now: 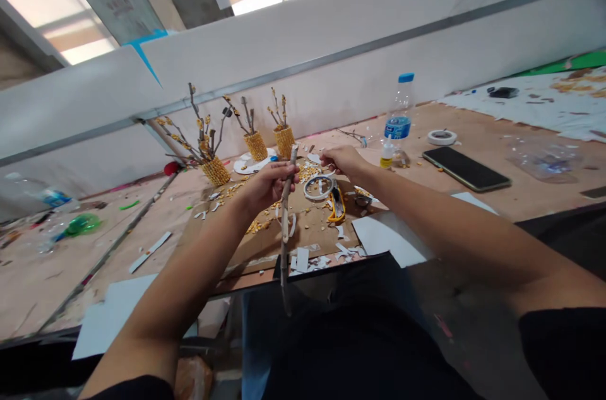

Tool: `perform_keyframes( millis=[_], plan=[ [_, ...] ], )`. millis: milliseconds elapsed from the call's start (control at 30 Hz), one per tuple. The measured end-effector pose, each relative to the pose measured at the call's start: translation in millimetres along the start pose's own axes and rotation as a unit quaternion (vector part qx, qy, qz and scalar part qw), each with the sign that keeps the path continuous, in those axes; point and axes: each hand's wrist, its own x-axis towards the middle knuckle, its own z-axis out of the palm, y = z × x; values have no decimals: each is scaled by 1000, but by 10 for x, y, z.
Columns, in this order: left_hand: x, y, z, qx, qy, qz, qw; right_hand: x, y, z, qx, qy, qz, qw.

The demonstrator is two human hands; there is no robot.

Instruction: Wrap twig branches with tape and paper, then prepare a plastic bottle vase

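Observation:
My left hand (272, 182) is closed round the upper part of a bare wooden stick (285, 223), which stands nearly upright in view and reaches down past the table edge. My right hand (348, 161) is to the right of the stick's top, with its fingers pinched together; what they hold, if anything, is too small to tell. Just below it lie a roll of white tape (307, 195) and a yellow utility knife (336, 211). They rest on a cardboard sheet (237, 264) strewn with yellow kernels and white paper scraps.
Behind stand several kernel-covered pots with twigs, among them a left pot (216, 171) and a middle pot (256, 146). To the right are a water bottle (399, 115), a small glue bottle (387, 154), another tape roll (442, 137) and a phone (466, 168). White board (391, 239) overhangs the front edge.

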Motion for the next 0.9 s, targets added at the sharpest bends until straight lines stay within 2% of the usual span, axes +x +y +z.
perform_keyframes(
  millis=[67, 133, 267, 367, 433, 500, 633, 733, 900],
  plan=[
    [0, 106, -1, -1, 6, 1, 1000, -27, 16, 21, -23, -13, -20, 999],
    [-111, 245, -109, -2, 21, 6, 1000, -38, 32, 40, -42, -24, -44, 998],
    [-612, 477, -574, -31, 87, 53, 994, -19, 65, 79, -62, -25, -107, 992],
    [-900, 430, -910, -88, 130, 86, 984, -28, 92, 117, -91, -18, -160, 983],
    [-926, 290, -1037, -128, 141, 89, 978, -72, 106, 147, -129, -24, -195, 972],
    [-849, 125, -1073, -165, 144, 89, 972, -141, 113, 177, -173, -43, -227, 957],
    [-640, -108, -975, -221, 137, 84, 962, -261, 115, 220, -248, -94, -279, 923],
    [-567, -172, -887, -242, 133, 77, 958, -290, 123, 224, -282, -123, -313, 898],
    [-560, -165, -816, -258, 143, 94, 951, -331, 131, 237, -324, -166, -360, 859]
  ],
)
